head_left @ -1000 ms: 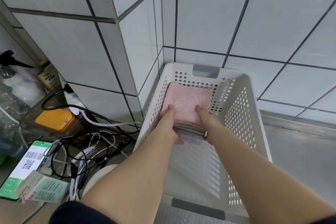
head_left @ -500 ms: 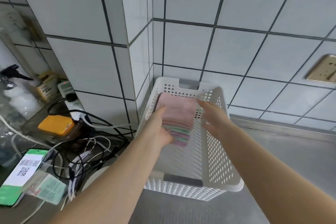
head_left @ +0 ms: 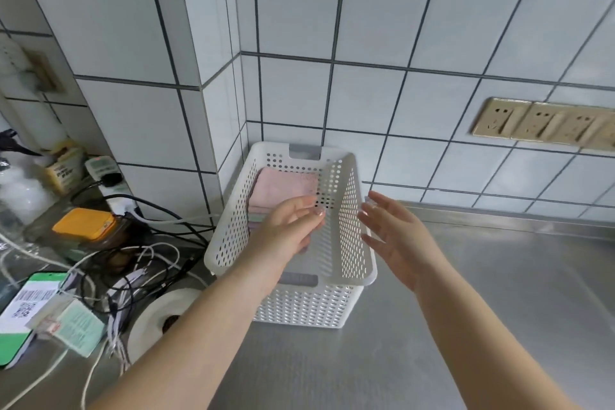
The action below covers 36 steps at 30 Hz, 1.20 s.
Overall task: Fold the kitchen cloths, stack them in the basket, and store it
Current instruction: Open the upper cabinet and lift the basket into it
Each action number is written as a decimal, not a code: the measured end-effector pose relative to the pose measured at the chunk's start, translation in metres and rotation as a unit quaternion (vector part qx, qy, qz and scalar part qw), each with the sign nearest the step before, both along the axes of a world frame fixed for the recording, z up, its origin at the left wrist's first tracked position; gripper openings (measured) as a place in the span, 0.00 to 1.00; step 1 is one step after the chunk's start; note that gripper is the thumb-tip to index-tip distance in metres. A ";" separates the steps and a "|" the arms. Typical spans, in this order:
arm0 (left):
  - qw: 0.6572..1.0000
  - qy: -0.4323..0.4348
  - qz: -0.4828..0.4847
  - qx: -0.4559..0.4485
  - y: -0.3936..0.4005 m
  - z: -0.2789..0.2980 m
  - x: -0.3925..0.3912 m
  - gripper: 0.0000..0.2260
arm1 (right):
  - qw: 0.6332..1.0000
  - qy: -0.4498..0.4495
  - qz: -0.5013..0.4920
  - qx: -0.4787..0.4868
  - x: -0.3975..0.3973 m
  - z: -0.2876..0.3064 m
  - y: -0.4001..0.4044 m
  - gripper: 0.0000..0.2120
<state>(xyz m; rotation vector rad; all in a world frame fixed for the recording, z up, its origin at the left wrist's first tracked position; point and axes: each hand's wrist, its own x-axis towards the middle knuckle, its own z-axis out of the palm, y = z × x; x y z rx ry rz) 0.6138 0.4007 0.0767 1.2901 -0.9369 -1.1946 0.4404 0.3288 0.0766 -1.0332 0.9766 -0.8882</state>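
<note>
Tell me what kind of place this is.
Most likely a kitchen counter corner: white tiled walls, a stainless steel countertop, and a row of wall sockets. A white basket holding folded cloths stands in the corner.

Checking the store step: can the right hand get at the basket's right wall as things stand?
Probably yes. The right hand hangs open just outside the basket, right beside its right wall, with only bare steel counter around it. The left hand is over the basket's inside, not in the way.

One basket, two hands (left, right), one cloth stack
</note>
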 end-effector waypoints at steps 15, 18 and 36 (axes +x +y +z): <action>0.977 -0.005 -0.208 -0.038 0.061 -0.004 0.006 0.13 | 0.973 0.120 -0.183 -0.074 -0.009 -0.001 0.157 0.19; 0.965 -0.009 -0.260 -0.025 0.088 -0.009 0.019 0.10 | 0.960 0.120 -0.249 -0.045 0.004 -0.008 0.207 0.19; 0.793 -0.033 -0.608 0.014 0.268 -0.035 -0.079 0.13 | 0.793 0.155 -0.589 0.030 -0.007 -0.019 0.518 0.21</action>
